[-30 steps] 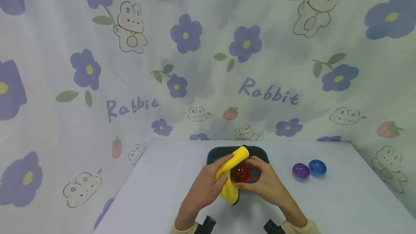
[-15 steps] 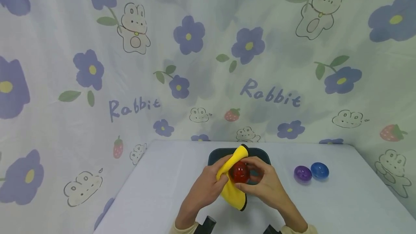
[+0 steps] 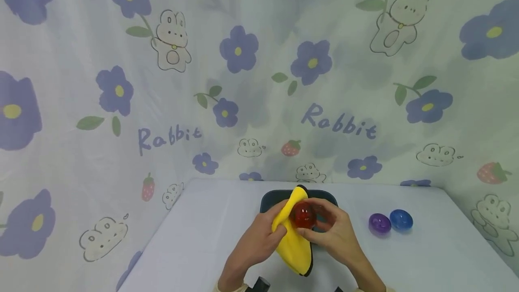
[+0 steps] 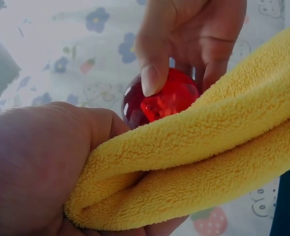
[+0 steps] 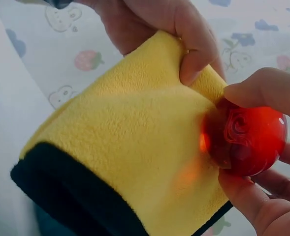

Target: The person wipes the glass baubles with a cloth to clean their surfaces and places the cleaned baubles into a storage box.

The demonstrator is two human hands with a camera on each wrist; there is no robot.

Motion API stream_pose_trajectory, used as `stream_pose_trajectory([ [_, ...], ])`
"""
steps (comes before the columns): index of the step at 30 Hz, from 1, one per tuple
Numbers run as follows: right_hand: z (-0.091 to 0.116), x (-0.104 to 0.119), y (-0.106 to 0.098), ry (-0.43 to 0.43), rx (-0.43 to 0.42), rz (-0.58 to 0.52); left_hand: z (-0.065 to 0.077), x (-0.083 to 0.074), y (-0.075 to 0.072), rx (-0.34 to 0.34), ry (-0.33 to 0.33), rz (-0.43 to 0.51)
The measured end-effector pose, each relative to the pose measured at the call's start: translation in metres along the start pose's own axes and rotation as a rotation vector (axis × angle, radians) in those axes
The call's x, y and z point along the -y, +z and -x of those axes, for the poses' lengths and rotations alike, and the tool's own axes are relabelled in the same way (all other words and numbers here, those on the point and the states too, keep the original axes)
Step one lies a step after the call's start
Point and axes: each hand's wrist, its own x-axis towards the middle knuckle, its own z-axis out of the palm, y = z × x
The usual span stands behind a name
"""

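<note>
Near the bottom edge of the head view, a pale sleeve [image 3: 231, 287] and a black cylindrical device [image 3: 261, 284] show at the left wrist. The person's left hand [image 3: 259, 240] is closed on a yellow plush cloth [image 3: 295, 249] with black edging, pinching a fold of it between thumb and fingers. Part of the cloth rises in a narrow fold toward the far right, and the rest hangs down on the near side between the two hands. Facing it, the right hand [image 3: 338, 233] holds a glossy, see-through red ball [image 3: 305, 215], its grip only as wide as the ball, with the thumb on the near side and fingers on the far side. The ball is off the table, to the right of the left hand, and its left side is against the cloth, on which the right wrist view shows a red glow.

Just beyond the hands is a dark teal tray [image 3: 270, 201], largely hidden by them; whether the ball is directly above it I cannot tell. To the right, well apart from the hands, a shiny purple ball [image 3: 380, 223] and a blue ball [image 3: 401, 220] sit side by side on the white table [image 3: 211, 233], the blue one slightly farther right. Behind the far edge is a pale curtain [image 3: 259, 102] printed with purple flowers, strawberries, rabbits and the word "Rabbit".
</note>
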Motion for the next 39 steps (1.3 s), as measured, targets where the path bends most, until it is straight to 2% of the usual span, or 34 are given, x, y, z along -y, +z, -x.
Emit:
stream_pose_trajectory([
  [5,0.0,-0.002,-0.001,-0.015,-0.033,0.029,0.0,0.0,0.001,0.001,-0.033,0.011],
  [10,-0.001,-0.005,-0.004,-0.017,-0.074,0.112,0.0,-0.001,0.001,-0.002,-0.031,0.009],
  [16,-0.005,-0.01,-0.008,-0.004,-0.086,0.131,0.0,-0.002,0.001,-0.007,-0.035,0.008],
  [25,-0.007,-0.013,-0.013,0.039,-0.053,0.107,0.003,-0.006,0.0,-0.024,-0.004,0.014],
  [31,-0.007,-0.014,-0.013,0.084,0.004,0.116,0.004,-0.007,0.0,-0.069,0.014,-0.001],
  [39,-0.005,-0.016,-0.008,0.093,0.057,0.178,0.004,-0.007,0.002,-0.11,0.046,-0.018],
])
